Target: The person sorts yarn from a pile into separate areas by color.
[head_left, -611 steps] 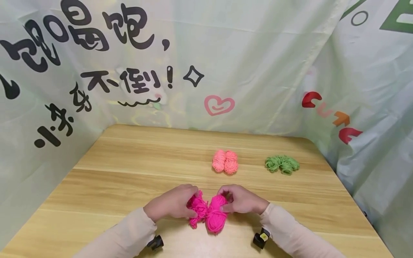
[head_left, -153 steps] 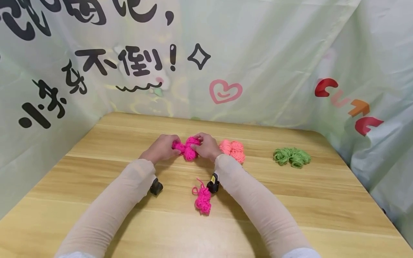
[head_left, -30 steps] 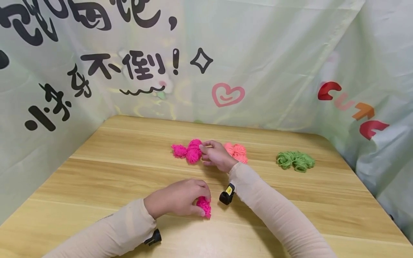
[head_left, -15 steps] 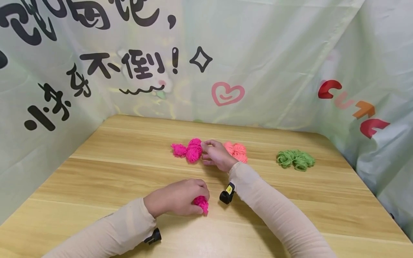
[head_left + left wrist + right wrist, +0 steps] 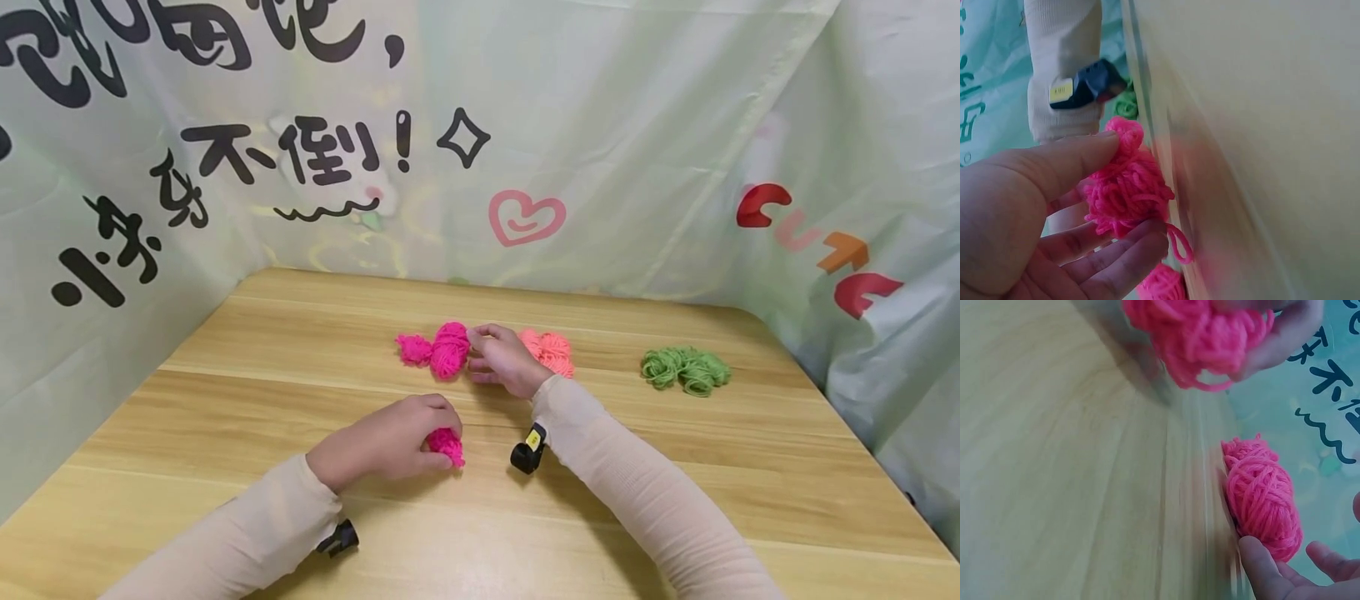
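Note:
Low over the middle of the table, my left hand pinches a small hot-pink yarn bundle between thumb and fingers. A loose loop hangs from that bundle in the left wrist view. Farther back, my right hand lies beside a plump hot-pink yarn skein, fingers loosely spread. One fingertip meets the skein's lower end in the right wrist view. Against the skein's left side sits a smaller pink yarn clump. The right hand partly covers a coral yarn skein behind it.
Green yarn lies at the back right of the wooden table. Printed cloth curtains stand along the back and both sides. A black camera is strapped at the right wrist, another at the left.
Earlier, both hands moved the skein and clump back, left of the coral yarn. Over the last second, my left hand has carried the small bundle left and backward; the right stays put.

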Tool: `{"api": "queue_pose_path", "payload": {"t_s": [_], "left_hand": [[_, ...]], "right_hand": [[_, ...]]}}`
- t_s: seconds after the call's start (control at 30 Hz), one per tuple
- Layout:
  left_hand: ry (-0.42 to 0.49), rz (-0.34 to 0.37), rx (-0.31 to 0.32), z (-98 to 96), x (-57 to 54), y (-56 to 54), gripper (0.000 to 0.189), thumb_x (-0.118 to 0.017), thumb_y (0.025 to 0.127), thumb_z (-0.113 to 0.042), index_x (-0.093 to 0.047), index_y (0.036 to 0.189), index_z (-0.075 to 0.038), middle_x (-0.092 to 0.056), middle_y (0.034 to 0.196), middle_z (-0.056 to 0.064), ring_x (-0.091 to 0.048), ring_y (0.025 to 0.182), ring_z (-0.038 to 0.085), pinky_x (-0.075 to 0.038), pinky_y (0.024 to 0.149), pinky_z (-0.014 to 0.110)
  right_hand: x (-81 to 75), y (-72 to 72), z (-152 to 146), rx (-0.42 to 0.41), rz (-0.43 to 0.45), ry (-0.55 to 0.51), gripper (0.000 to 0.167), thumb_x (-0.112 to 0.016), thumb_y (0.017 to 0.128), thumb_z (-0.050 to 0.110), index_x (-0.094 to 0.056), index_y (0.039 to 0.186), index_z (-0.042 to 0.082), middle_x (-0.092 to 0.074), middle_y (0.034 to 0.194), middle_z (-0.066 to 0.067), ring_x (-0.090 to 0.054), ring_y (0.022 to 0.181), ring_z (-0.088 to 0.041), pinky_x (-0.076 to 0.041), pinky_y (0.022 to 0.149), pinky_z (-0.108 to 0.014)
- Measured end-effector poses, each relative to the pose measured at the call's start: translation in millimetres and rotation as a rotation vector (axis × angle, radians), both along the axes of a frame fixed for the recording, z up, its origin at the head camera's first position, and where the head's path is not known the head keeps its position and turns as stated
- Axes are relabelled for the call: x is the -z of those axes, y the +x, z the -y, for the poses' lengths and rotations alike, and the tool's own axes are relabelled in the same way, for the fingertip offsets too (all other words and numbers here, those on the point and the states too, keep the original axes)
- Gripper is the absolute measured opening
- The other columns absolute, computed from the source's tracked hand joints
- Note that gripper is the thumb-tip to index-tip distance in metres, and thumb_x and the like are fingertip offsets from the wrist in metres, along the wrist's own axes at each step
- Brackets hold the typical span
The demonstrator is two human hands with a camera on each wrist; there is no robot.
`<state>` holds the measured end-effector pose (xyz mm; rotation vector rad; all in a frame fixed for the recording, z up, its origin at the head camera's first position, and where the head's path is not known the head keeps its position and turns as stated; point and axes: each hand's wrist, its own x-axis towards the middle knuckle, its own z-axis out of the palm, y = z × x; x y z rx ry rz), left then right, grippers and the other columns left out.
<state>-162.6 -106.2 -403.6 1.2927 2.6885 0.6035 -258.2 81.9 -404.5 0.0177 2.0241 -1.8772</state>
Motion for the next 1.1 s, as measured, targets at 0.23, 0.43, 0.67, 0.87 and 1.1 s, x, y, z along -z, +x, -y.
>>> {"api": "queue_pose_path", "payload": {"t_s": [0.23, 0.43, 0.67, 0.87, 1.1], "left_hand": [[0.032, -0.029, -0.057, 14.8, -1.3, -9.7, 0.022, -0.077, 0.084, -0.020, -0.067, 0.101, -0.010, -0.061, 0.101, -0.001, -0.058, 0.094, 0.015, -0.049, 0.083, 0.032], [0.035, -0.039, -0.122, 25.7, -4.6, -18.7, 0.023, -0.077, 0.084, -0.021, -0.067, 0.102, -0.010, -0.061, 0.101, -0.001, -0.056, 0.091, 0.014, -0.050, 0.079, 0.031], [0.037, -0.031, -0.209, 38.2, -4.3, -31.6, 0.022, -0.076, 0.085, -0.023, -0.066, 0.102, -0.012, -0.059, 0.095, -0.006, -0.054, 0.083, 0.010, -0.049, 0.075, 0.029], [0.037, -0.003, -0.271, 51.9, -2.1, -42.8, 0.022, -0.076, 0.085, -0.024, -0.066, 0.100, -0.012, -0.057, 0.089, -0.005, -0.054, 0.081, 0.013, -0.048, 0.073, 0.032], [0.043, 0.030, -0.336, 68.6, 2.6, -56.9, 0.021, -0.077, 0.084, -0.024, -0.065, 0.096, -0.012, -0.058, 0.085, -0.003, -0.053, 0.078, 0.016, -0.047, 0.073, 0.034]], "right_hand": [[-1.2, -0.7, 2, 0.005, 0.006, -0.020, 0.038, -0.045, 0.104, 0.025, -0.044, 0.135, 0.003, -0.051, 0.125, -0.016, -0.055, 0.106, -0.031, -0.050, 0.090, -0.043], [-1.8, -0.7, 2, 0.004, 0.006, -0.024, 0.037, -0.043, 0.105, 0.023, -0.044, 0.135, 0.002, -0.049, 0.126, -0.018, -0.055, 0.106, -0.031, -0.049, 0.091, -0.044], [-3.8, -1.2, 1, 0.001, 0.016, -0.034, 0.038, -0.040, 0.105, 0.021, -0.042, 0.138, 0.002, -0.047, 0.129, -0.019, -0.054, 0.109, -0.033, -0.048, 0.093, -0.045], [-4.5, -1.9, 0, -0.009, 0.025, -0.040, 0.046, -0.036, 0.106, 0.024, -0.033, 0.146, 0.003, -0.041, 0.136, -0.022, -0.050, 0.116, -0.036, -0.046, 0.096, -0.046], [-4.0, -1.6, 0, -0.013, 0.028, -0.040, 0.047, -0.036, 0.106, 0.025, -0.032, 0.146, 0.003, -0.041, 0.136, -0.022, -0.049, 0.117, -0.037, -0.046, 0.095, -0.046]]}}
